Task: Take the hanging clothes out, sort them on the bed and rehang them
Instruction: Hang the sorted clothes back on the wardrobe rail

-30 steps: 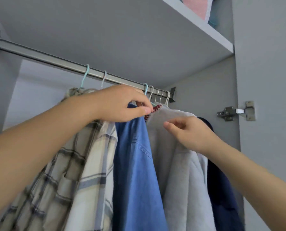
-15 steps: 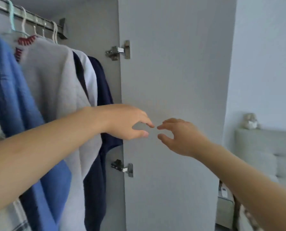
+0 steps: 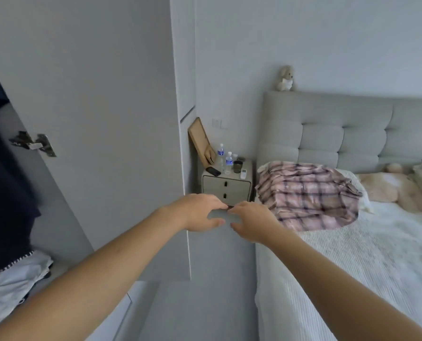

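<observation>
So a second ago you were in the wardrobe pinching the blue shirt's hanger, and now you've swung round to the bed (image 3: 340, 262) with nothing: left hand (image 3: 200, 212) and right hand (image 3: 250, 221) hover with loosely curled, empty fingers. Only a pink plaid shirt (image 3: 305, 193) lies near the headboard-side left edge; dark clothes (image 3: 5, 193) hang behind the wardrobe door (image 3: 94, 107), so go back.
</observation>
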